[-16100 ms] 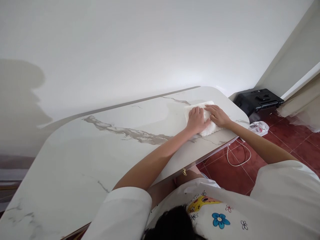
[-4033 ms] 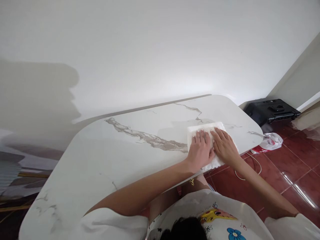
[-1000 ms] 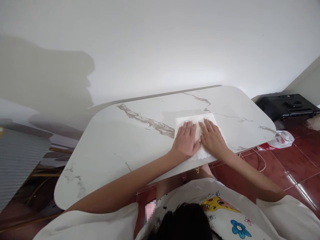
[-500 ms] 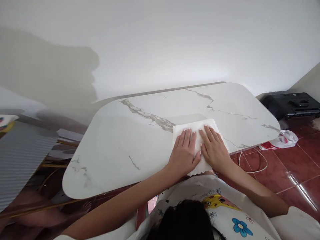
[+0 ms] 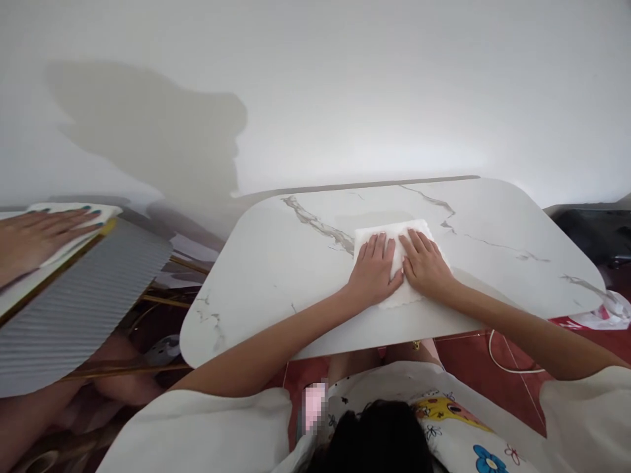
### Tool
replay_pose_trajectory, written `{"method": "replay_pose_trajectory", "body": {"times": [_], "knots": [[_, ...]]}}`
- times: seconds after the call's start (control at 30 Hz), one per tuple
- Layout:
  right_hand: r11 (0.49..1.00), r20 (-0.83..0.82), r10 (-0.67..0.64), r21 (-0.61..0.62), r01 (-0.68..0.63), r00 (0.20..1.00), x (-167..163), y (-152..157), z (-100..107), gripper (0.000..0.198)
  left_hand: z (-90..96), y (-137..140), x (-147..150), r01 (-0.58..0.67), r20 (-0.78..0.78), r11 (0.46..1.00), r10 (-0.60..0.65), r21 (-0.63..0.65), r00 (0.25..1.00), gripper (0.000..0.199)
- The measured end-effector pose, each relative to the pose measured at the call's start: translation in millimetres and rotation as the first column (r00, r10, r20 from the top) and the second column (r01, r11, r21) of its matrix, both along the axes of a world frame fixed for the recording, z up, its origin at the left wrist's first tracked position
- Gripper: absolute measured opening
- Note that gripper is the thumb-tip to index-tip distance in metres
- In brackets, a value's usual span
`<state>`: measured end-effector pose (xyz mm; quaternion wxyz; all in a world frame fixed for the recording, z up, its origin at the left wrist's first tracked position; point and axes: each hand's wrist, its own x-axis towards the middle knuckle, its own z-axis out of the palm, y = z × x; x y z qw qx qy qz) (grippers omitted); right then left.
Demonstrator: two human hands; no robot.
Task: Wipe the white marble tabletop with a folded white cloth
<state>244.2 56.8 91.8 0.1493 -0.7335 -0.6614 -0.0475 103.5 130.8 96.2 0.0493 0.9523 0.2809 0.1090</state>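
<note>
A thin white cloth with a wavy edge (image 5: 397, 257) lies spread out on the white marble-patterned tabletop (image 5: 266, 263). My left hand (image 5: 373, 274) presses flat on the cloth's left half, fingers stretched toward the wall. On the right half rests my right hand (image 5: 424, 268), also flat with its fingers extended. The thumb of my left hand comes close to the right hand. Both palms cover much of the cloth, and neither hand grips it.
Behind the table stands a white wall (image 5: 345, 98). At far left, another person's hand (image 5: 44, 233) lies on a white cloth over a second table with a ribbed grey side (image 5: 93, 295). A black case (image 5: 591, 233), a plastic bag (image 5: 606, 315) and a white cable (image 5: 513, 370) are at right.
Both hands and the cloth have slid away from the near table edge, farther onto the top. The view has swung left, bringing the other person's hand into sight.
</note>
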Motion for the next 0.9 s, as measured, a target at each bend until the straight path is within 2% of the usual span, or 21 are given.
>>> {"method": "replay_pose_trajectory", "body": {"times": [0.6,0.9], "knots": [[0.998,0.022,-0.020,0.054,0.019,1.000,27,120,-1,0.050,-9.4,118,33,-0.020,0.102,0.995,0.010,0.093,0.995,0.057],[0.995,0.004,-0.012,0.098,0.011,1.000,46,165,-5,0.049,-6.9,157,54,-0.062,0.103,0.995,0.054,0.076,0.993,0.057]]}}
